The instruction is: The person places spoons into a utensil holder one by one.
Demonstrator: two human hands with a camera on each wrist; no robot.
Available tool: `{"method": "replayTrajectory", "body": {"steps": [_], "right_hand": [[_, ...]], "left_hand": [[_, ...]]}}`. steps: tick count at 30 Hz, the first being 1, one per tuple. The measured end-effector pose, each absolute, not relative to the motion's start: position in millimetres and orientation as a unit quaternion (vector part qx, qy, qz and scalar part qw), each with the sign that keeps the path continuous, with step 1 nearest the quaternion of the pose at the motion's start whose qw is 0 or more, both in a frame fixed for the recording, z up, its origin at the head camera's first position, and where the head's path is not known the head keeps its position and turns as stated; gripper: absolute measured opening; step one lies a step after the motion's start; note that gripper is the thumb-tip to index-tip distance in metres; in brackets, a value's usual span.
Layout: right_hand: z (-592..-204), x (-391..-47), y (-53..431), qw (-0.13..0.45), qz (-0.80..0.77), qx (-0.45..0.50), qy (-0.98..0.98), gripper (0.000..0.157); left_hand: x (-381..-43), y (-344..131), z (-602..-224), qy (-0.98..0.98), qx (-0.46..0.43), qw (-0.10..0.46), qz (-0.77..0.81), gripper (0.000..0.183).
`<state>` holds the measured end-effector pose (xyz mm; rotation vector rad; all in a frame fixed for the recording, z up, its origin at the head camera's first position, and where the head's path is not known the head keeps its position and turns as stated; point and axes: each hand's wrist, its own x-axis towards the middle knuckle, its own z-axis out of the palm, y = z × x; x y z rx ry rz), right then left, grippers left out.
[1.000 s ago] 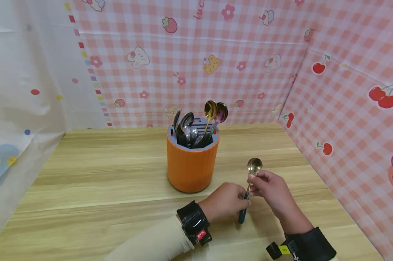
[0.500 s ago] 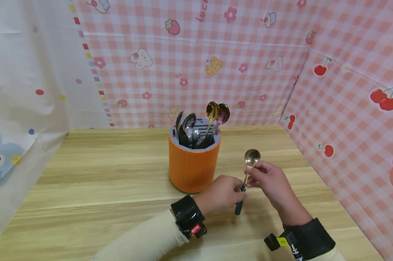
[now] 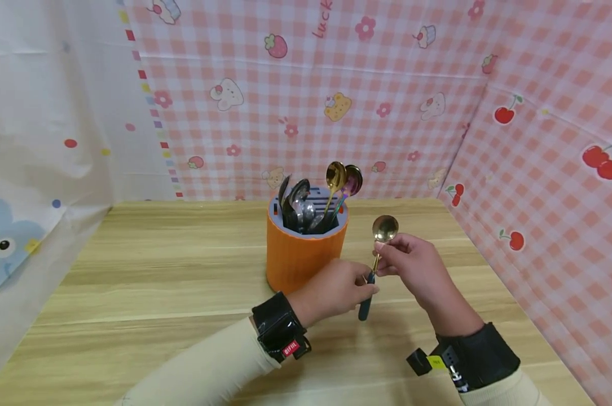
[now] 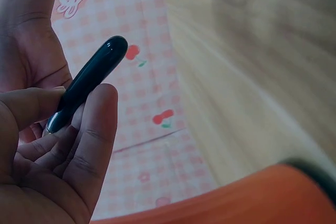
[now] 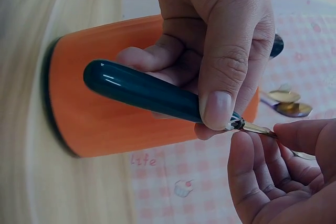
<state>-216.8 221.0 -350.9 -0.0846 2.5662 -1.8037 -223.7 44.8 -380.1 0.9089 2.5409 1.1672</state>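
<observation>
A spoon with a round gold bowl (image 3: 385,228) and a dark green handle is held between both hands, bowl up and slightly tilted, right of the orange holder. My left hand (image 3: 333,287) pinches the upper part of the green handle (image 5: 142,93) between thumb and fingers. Just below the bowl, my right hand (image 3: 414,268) pinches the thin gold neck. In the left wrist view the rounded handle end (image 4: 107,53) sticks out past the left thumb and fingers. The orange holder (image 3: 298,262) stands behind the left hand.
Several dark and silver utensils (image 3: 299,206) stand in the holder's grey slotted top, along with a gold spoon (image 3: 335,176) and a purple, rainbow-toned one (image 3: 353,179). Pink checked cloth (image 3: 306,73) hangs behind and to the right of the wooden table (image 3: 174,270).
Both hands have lifted the spoon up and a little left, towards the holder, keeping the same grips. The head view has shifted slightly.
</observation>
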Motion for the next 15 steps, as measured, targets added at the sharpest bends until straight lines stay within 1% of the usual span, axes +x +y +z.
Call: {"method": "replayTrajectory", "body": {"steps": [12, 15], "right_hand": [[-314, -227, 204, -0.019, -0.541, -0.05, 0.839, 0.038], [-303, -229, 200, -0.025, -0.531, -0.06, 0.845, 0.041]], "left_hand": [[-229, 25, -348, 0.852, 0.323, 0.066, 0.407, 0.014], [-231, 21, -340, 0.848, 0.333, 0.047, 0.409, 0.013]]}}
